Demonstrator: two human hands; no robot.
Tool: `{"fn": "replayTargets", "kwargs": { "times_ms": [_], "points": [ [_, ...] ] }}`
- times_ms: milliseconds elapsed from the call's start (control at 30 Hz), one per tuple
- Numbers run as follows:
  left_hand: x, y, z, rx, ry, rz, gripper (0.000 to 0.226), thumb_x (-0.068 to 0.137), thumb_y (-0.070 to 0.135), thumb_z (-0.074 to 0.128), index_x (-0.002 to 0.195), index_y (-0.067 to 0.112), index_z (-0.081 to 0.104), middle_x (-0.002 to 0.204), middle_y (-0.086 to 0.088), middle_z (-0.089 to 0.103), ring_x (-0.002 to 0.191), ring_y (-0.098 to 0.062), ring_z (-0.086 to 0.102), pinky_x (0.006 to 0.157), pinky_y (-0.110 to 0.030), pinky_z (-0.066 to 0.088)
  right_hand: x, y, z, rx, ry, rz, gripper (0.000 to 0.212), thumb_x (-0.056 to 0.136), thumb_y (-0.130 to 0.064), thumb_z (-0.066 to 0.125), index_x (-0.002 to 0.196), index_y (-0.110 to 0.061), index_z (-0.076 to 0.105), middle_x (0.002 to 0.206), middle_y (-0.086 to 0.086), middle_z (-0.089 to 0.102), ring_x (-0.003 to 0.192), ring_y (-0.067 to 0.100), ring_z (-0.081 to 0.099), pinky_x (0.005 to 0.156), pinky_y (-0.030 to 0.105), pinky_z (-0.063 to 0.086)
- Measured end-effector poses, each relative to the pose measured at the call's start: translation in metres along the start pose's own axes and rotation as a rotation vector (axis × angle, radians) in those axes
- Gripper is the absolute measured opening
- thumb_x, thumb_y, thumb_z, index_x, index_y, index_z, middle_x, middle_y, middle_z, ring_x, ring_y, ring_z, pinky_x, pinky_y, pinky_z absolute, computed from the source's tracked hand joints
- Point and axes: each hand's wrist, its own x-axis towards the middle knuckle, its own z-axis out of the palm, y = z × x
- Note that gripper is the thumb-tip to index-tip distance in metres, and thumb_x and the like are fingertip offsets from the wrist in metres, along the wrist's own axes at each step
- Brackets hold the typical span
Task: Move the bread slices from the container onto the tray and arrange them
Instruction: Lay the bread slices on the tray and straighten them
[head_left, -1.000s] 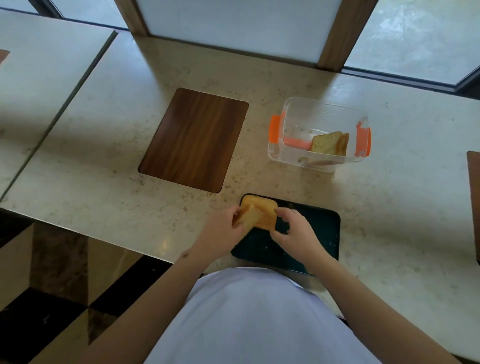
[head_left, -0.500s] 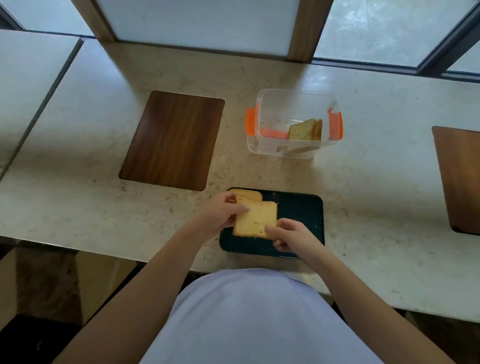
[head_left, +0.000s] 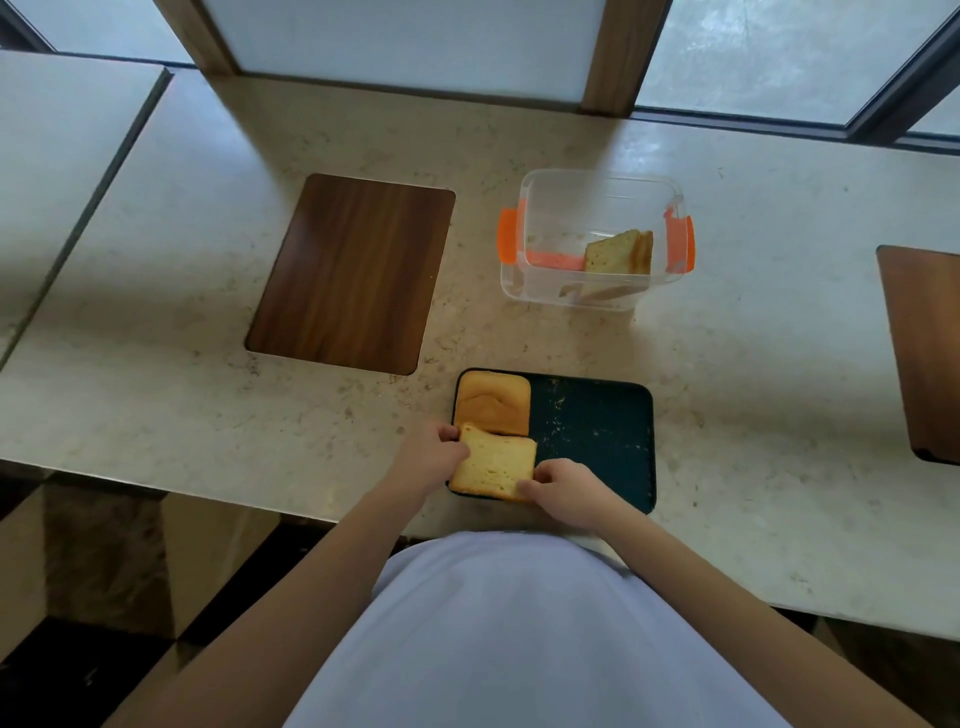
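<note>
Both hands, left hand (head_left: 435, 457) and right hand (head_left: 563, 488), now pinch a second bread slice (head_left: 493, 467) flat onto the tray (head_left: 597, 436), lowered from moments earlier; more remain in the container (head_left: 597, 208).

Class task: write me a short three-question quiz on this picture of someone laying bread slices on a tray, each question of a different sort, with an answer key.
1. True or false: the clear container is empty.
2. Which half of the dark tray has no bread on it? A) its left half B) its right half
3. Fill in: the left hand and right hand both touch the ____ slice, not the far slice.

Key
1. False: bread in the container leans at its right end.
2. B
3. near
</note>
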Motion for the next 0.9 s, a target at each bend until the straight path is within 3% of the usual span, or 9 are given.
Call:
{"fn": "replayTargets", "kwargs": {
  "times_ms": [67, 167, 267, 367, 433, 533, 700, 767, 900],
  "points": [
    [-0.001, -0.002, 0.000, 0.034, 0.003, -0.001, 0.015, 0.084, 0.010, 0.061, 0.076, 0.022, 0.057, 0.090, -0.006, 0.060, 0.086, -0.023, 0.058, 0.084, -0.045, 0.052, 0.001, -0.004, 0.000, -0.043, -0.010, -0.011, 0.033, 0.093, -0.044, 0.057, 0.097, -0.013, 0.068, 0.091, 0.007, 0.069, 0.085, 0.022, 0.065, 0.074, 0.037, 0.053],
    [-0.003, -0.003, 0.002, 0.085, -0.011, 0.010, 0.009, 0.082, 0.012, 0.059, 0.077, 0.019, 0.055, 0.087, -0.009, 0.053, 0.081, -0.021, 0.053, 0.073, -0.039, 0.043, 0.004, -0.008, 0.001, -0.090, -0.017, -0.013, 0.034, 0.093, -0.043, 0.057, 0.095, -0.010, 0.068, 0.091, 0.010, 0.069, 0.085, 0.025, 0.066, 0.074, 0.039, 0.054],
    [-0.004, -0.003, 0.001, 0.124, -0.007, 0.029, 0.022, 0.085, 0.007, 0.051, 0.072, 0.024, 0.048, 0.086, -0.007, 0.050, 0.081, -0.020, 0.049, 0.072, -0.036, 0.038, 0.004, -0.007, 0.002, -0.126, 0.050, -0.025, 0.027, 0.092, -0.040, 0.057, 0.094, -0.014, 0.067, 0.086, 0.006, 0.070, 0.079, 0.022, 0.067, 0.075, 0.041, 0.057],
    [-0.002, -0.003, -0.002, 0.185, 0.004, 0.057, 0.020, 0.084, 0.001, 0.043, 0.087, 0.012, 0.059, 0.084, -0.008, 0.055, 0.082, -0.024, 0.051, 0.072, -0.035, 0.040, 0.005, -0.001, -0.003, -0.079, 0.185, -0.042, 0.018, 0.091, -0.034, 0.058, 0.100, -0.021, 0.067, 0.088, -0.002, 0.069, 0.078, 0.014, 0.065, 0.075, 0.039, 0.059],
    [0.001, -0.005, -0.003, 0.220, -0.007, 0.061, 0.035, 0.086, 0.000, 0.044, 0.116, 0.004, 0.063, 0.103, -0.015, 0.063, 0.098, -0.030, 0.059, 0.085, -0.039, 0.048, 0.005, 0.003, -0.006, -0.012, 0.176, -0.047, 0.020, 0.092, -0.030, 0.058, 0.108, -0.020, 0.067, 0.094, -0.004, 0.068, 0.082, 0.011, 0.064, 0.077, 0.033, 0.058],
    [0.003, -0.009, -0.001, 0.288, -0.036, 0.065, 0.047, 0.088, 0.002, 0.044, 0.133, 0.007, 0.057, 0.120, -0.017, 0.062, 0.108, -0.032, 0.059, 0.095, -0.044, 0.050, 0.004, 0.004, -0.006, 0.090, 0.112, -0.057, 0.023, 0.094, -0.029, 0.059, 0.114, -0.020, 0.067, 0.099, -0.005, 0.069, 0.089, 0.010, 0.064, 0.081, 0.030, 0.056],
    [0.003, -0.014, 0.000, 0.244, -0.026, 0.104, 0.053, 0.086, 0.002, 0.048, 0.137, 0.013, 0.053, 0.101, 0.001, 0.059, 0.087, -0.011, 0.056, 0.073, -0.026, 0.048, 0.006, 0.002, -0.001, 0.132, 0.079, -0.083, 0.034, 0.091, -0.027, 0.065, 0.123, -0.017, 0.064, 0.114, -0.001, 0.069, 0.098, 0.012, 0.062, 0.081, 0.024, 0.048],
    [0.002, -0.015, -0.001, 0.282, -0.003, 0.171, 0.053, 0.086, 0.000, 0.052, 0.136, 0.013, 0.054, 0.102, 0.003, 0.057, 0.085, -0.005, 0.054, 0.067, -0.020, 0.044, 0.006, 0.006, 0.002, 0.115, 0.098, -0.106, 0.043, 0.087, -0.025, 0.069, 0.129, -0.018, 0.060, 0.116, -0.001, 0.068, 0.100, 0.012, 0.061, 0.082, 0.023, 0.047],
    [0.000, -0.027, -0.002, 0.526, 0.077, 0.356, 0.043, 0.088, 0.006, 0.061, 0.130, 0.015, 0.056, 0.117, -0.004, 0.058, 0.099, -0.014, 0.052, 0.083, -0.024, 0.042, 0.006, 0.015, 0.003, 0.032, 0.174, -0.126, 0.039, 0.086, -0.025, 0.070, 0.124, -0.022, 0.060, 0.109, -0.004, 0.066, 0.094, 0.010, 0.061, 0.084, 0.028, 0.053]
  ]
}}
